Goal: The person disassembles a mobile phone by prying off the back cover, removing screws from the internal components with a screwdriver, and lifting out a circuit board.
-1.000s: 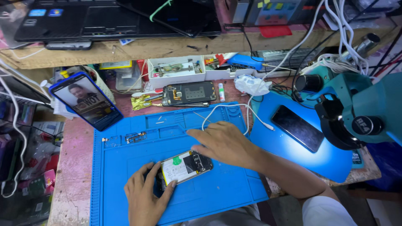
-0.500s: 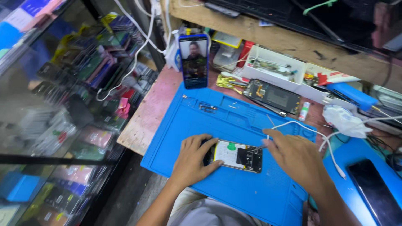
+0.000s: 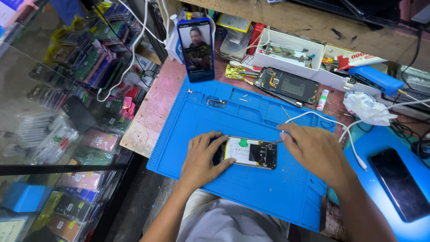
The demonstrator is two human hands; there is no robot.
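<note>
Since a moment ago the view has swung further left. The left hand (image 3: 200, 162) presses flat on the opened phone (image 3: 249, 153), its battery and board bare, on the blue mat (image 3: 215, 114). The right hand (image 3: 316, 150) pinches a thin tool (image 3: 280, 139) at its corner. Beyond the hands stand white trays (image 3: 286, 53).

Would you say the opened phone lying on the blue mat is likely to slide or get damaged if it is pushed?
The opened phone probably will not slide far: it lies flat on the blue mat, which looks grippy, with the left hand steadying it. Its exposed insides look fragile, so pressing there seems risky. Flat and thin, it should not roll.
</note>
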